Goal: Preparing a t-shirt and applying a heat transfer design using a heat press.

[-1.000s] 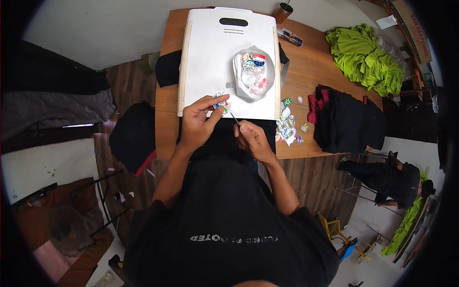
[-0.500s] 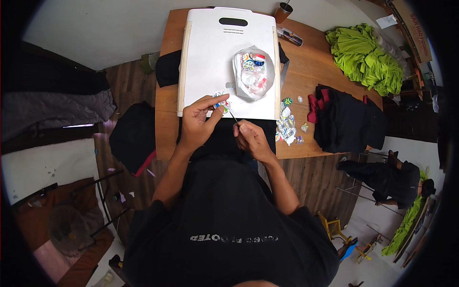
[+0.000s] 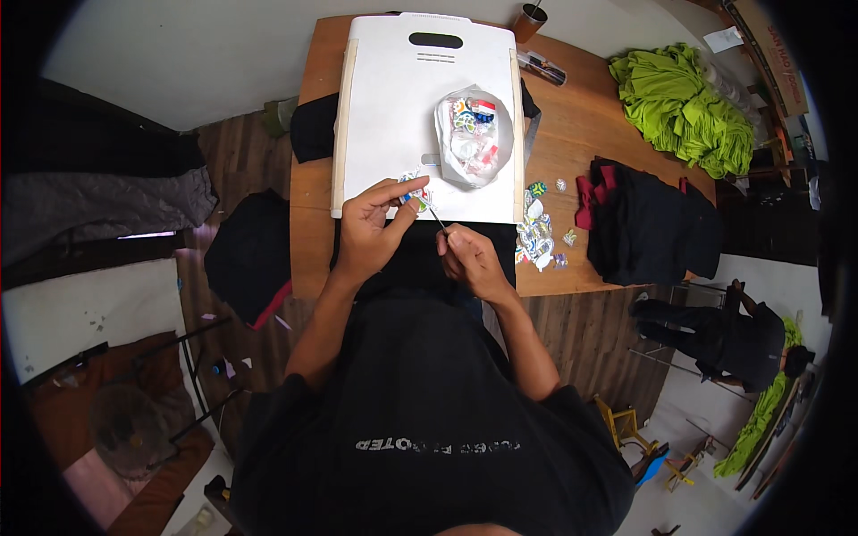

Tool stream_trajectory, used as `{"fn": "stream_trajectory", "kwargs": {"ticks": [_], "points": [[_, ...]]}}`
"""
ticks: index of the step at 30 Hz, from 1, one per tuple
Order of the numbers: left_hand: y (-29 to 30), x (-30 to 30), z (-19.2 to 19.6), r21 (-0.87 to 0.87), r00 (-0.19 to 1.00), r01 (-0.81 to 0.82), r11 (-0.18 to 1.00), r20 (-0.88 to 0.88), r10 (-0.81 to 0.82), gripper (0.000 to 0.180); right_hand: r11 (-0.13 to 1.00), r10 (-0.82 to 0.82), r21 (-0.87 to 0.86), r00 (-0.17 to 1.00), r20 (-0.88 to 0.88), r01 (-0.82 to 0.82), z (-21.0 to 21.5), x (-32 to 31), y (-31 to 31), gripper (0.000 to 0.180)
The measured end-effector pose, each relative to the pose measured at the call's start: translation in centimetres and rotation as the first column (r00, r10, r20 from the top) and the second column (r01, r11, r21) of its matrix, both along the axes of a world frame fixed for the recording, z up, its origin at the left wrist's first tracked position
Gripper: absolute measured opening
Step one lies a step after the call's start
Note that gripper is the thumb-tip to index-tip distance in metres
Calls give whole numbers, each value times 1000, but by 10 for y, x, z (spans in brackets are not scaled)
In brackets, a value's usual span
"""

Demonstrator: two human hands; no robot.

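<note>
Colourful little patch, blue, red and white, is pinched in my left hand, thumb and forefinger closed on it right at the near edge of the white board. Thin metal tool, needle or pick, can't tell which, is in my right hand, fingers clamped together round its lower end. Its long axis runs up and to the left from my right fingertips, tip landing at the patch's right edge, touching or v. nearly, too small to say. So the patch lies up-left of my right fingers, and the left hand's already on it, the nearer by far.

Patch looks small, flat, irregular outline, bright print; details too fine to read. Black cloth lies under both hands, btw board edge and my chest.

Further up the board, a clear plastic bag sits open w/ more coloured patches inside. Loose patches scattered on the wooden table to my right, beside a dark pile of clothes. Green heap of garments at the far right corner.
</note>
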State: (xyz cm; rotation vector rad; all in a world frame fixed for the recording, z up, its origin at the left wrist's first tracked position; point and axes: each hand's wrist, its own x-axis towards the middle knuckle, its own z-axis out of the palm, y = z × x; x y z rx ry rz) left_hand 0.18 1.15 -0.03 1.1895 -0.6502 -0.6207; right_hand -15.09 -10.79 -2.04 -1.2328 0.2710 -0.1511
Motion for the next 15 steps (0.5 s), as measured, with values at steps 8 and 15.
{"fn": "stream_trajectory", "kwargs": {"ticks": [8, 15], "points": [[2, 0, -1, 9, 1000, 1, 1000, 18, -2, 31, 1000, -7, -23, 1000, -10, 6, 0, -1, 2, 40], [-1, -6, 1, -3, 998, -52, 999, 21, 52, 33, 997, -43, 70, 999, 13, 42, -5, -2, 8, 37]]}}
